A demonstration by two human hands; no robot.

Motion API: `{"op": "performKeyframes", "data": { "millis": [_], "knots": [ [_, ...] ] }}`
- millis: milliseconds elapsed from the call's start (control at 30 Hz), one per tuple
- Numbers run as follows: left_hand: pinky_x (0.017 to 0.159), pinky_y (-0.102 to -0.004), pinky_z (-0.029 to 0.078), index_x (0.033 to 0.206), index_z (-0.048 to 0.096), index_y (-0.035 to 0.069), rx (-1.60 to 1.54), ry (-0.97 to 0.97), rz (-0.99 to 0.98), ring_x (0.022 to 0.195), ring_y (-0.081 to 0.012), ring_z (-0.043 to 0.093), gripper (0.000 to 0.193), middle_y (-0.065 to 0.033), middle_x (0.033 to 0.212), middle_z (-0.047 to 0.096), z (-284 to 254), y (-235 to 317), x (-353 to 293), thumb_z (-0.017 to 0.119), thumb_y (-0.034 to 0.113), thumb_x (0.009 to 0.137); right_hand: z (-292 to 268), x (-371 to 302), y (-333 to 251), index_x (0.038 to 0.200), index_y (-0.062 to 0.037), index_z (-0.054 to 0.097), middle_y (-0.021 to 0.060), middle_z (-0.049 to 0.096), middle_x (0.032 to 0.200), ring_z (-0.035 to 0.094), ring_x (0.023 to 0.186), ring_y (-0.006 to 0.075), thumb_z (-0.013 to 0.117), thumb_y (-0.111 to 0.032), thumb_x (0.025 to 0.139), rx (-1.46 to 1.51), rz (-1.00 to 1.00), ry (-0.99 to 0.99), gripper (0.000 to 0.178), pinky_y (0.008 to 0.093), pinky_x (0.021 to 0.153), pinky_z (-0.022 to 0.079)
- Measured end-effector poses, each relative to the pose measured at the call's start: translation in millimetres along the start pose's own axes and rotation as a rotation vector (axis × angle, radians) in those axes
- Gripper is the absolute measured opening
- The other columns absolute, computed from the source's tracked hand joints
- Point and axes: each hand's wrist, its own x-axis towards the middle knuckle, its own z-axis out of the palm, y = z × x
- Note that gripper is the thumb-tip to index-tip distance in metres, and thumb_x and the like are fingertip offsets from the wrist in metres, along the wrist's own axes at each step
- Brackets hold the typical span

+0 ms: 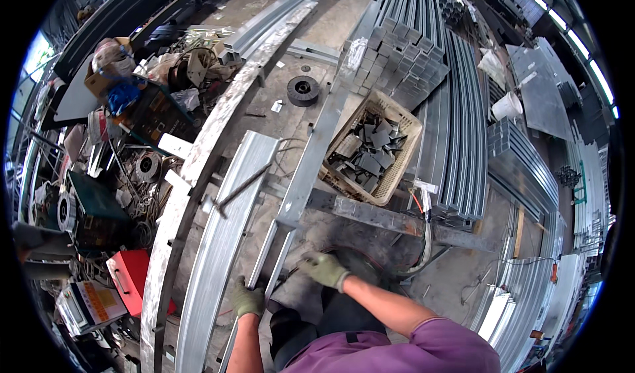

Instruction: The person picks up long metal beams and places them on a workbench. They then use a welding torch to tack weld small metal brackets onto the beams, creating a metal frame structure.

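My left hand (248, 299), in a green-grey work glove, has its fingers bent over the near edge of a narrow steel channel (265, 264). The underside of that grip is hidden. To its right, my right hand (323, 270), gloved alike, hovers above the floor with fingers stretched toward the left and nothing visible in them. Left of the channel runs a wide, ribbed galvanized profile (221, 254). Across this profile lies a hammer (246, 186), its head toward me.
Beyond my right hand, a beige plastic crate (405, 153) holds dark metal plates. Stacked square tubes (410, 55) stand behind it. A welding torch with hose (425, 207) rests on a crossbar. Left are a whitish beam (173, 221), a red box (135, 277) and cluttered tools. A black spool (303, 90) lies ahead.
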Motion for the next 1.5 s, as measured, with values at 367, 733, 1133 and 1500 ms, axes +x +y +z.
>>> {"op": "performKeyframes", "data": {
  "millis": [367,733,1133,1500],
  "knots": [
    [0.081,-0.0456,0.058,0.1,0.08,0.009,0.077,0.146,-0.072,0.088,-0.0361,0.075,0.036,-0.0139,0.094,0.077,12,9,0,0.092,0.034,0.077,-260,196,122,0.14,-0.0117,0.061,0.0223,0.073,0.125,0.07,0.115,0.0415,0.07,-0.031,0.094,-0.589,0.347,0.325,0.051,0.0489,0.099,0.056],
    [0.089,-0.0459,0.057,0.104,0.077,0.007,0.11,0.147,-0.051,0.096,-0.036,0.074,0.038,-0.0136,0.102,0.077,9,8,-8,0.092,0.018,0.072,-274,369,165,0.168,-0.0207,0.035,0.0136,0.041,0.169,0.035,0.153,0.0332,0.059,-0.06,0.099,-1.587,0.019,0.096,0.083,0.0529,0.118,0.033],
    [0.089,-0.0449,0.058,0.105,0.076,0.006,0.115,0.187,0.044,0.097,-0.0365,0.074,0.043,-0.0145,0.103,0.077,1,27,-10,0.093,0.013,0.066,-263,409,179,0.129,-0.0173,0.067,0.0085,0.067,0.119,0.061,0.119,0.0299,0.066,-0.033,0.092,-1.596,-0.164,0.066,0.04,0.0496,0.102,0.045],
    [0.091,-0.0459,0.057,0.106,0.076,0.008,0.118,0.133,-0.092,0.102,-0.0366,0.072,0.042,-0.0137,0.105,0.077,7,10,-9,0.093,0.024,0.071,-315,332,139,0.124,-0.0034,0.077,0.019,0.077,0.122,0.074,0.104,0.0316,0.068,-0.014,0.089,-0.534,0.084,0.252,0.038,0.0398,0.093,0.058]
  ]
}}
